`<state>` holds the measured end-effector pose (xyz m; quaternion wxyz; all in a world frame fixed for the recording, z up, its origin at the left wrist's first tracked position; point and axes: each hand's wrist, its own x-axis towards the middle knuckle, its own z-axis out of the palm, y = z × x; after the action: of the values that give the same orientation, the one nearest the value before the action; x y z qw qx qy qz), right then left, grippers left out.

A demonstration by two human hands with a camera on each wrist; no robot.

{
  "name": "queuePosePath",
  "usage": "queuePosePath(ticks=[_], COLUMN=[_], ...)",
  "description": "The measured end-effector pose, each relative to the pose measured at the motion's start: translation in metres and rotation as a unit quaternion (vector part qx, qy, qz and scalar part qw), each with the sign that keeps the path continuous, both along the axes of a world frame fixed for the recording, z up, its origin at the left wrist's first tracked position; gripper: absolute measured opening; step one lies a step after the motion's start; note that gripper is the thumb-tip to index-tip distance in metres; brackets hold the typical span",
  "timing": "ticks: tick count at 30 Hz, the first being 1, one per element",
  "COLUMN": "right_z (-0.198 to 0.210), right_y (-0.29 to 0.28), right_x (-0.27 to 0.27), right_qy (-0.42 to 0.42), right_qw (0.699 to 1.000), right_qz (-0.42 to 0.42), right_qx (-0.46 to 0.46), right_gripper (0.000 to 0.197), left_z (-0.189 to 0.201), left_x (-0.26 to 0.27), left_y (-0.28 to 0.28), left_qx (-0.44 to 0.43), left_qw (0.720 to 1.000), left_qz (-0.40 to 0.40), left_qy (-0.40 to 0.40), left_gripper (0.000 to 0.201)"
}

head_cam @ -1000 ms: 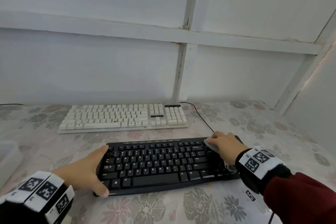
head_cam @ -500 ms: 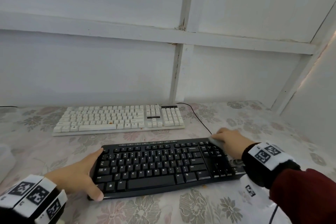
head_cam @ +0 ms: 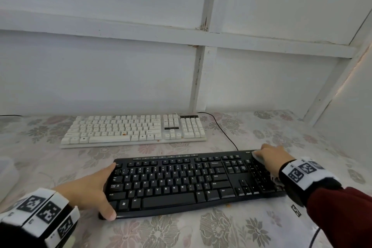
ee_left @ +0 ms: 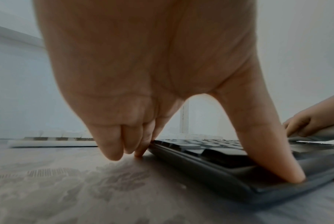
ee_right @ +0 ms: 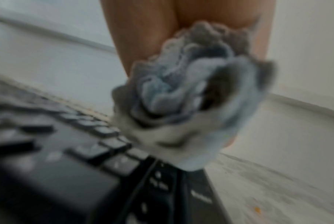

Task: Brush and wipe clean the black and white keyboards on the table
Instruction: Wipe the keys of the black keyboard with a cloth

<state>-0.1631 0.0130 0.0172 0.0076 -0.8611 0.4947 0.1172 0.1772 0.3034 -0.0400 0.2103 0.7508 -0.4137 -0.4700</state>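
The black keyboard [head_cam: 181, 181] lies near me on the flowered tablecloth; the white keyboard [head_cam: 132, 130] sits behind it by the wall. My left hand [head_cam: 94, 193] braces the black keyboard's left end, fingers straight along the edge and thumb [ee_left: 273, 151] pressed on the front corner of the black keyboard [ee_left: 219, 163]. My right hand [head_cam: 271, 157] grips a crumpled grey-white cloth [head_cam: 257, 158] at the far right corner, above the number pad. In the blurred right wrist view the cloth [ee_right: 191, 106] bunches under my palm against the black keyboard [ee_right: 104, 151].
A black cable [head_cam: 225, 131] runs from the wall toward the black keyboard's back edge. A pale container's edge [head_cam: 6, 175] shows at far left. Small orange crumbs [head_cam: 228, 205] lie by the keyboard's front edge. White wall panels close the back and right.
My right hand has slid the cloth rightward along the top of the black keyboard to its far right corner. The left hand keeps bracing the left end.
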Motion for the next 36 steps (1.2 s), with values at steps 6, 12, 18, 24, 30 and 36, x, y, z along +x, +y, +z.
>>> queuePosePath(ticks=[6,12,18,24,30,36], right_z=[-0.013,-0.013,-0.001,0.003,0.008,0.021], right_y=[0.027,0.039,0.009,0.027,0.11,0.182], right_x=[0.034,0.036,0.004,0.036,0.129,0.203], right_qy=[-0.056,0.002,0.034,-0.049,-0.134,-0.063], right_qw=[0.99,0.993,0.999,0.997,0.961,0.925], right_qz=[0.129,0.119,0.012,0.056,0.229,0.359], right_qx=[0.032,-0.012,-0.026,-0.004,0.081,0.104], right_gripper=[0.021,0.042,0.042,0.025,0.026,0.03], left_z=[-0.002,-0.011,-0.014,0.007,0.022,0.022], left_x=[0.002,0.009,0.011,-0.006,-0.019,-0.015], left_y=[-0.001,0.007,0.009,0.005,0.002,0.009], left_qx=[0.016,-0.003,-0.008,0.006,0.0,-0.033], left_qw=[1.0,1.0,0.999,0.998,0.999,0.997], left_qz=[0.004,0.019,0.029,0.031,0.043,0.044], left_qy=[-0.017,0.009,0.036,0.054,0.029,0.054], left_gripper=[0.152,0.152,0.154,0.143,0.111,0.121])
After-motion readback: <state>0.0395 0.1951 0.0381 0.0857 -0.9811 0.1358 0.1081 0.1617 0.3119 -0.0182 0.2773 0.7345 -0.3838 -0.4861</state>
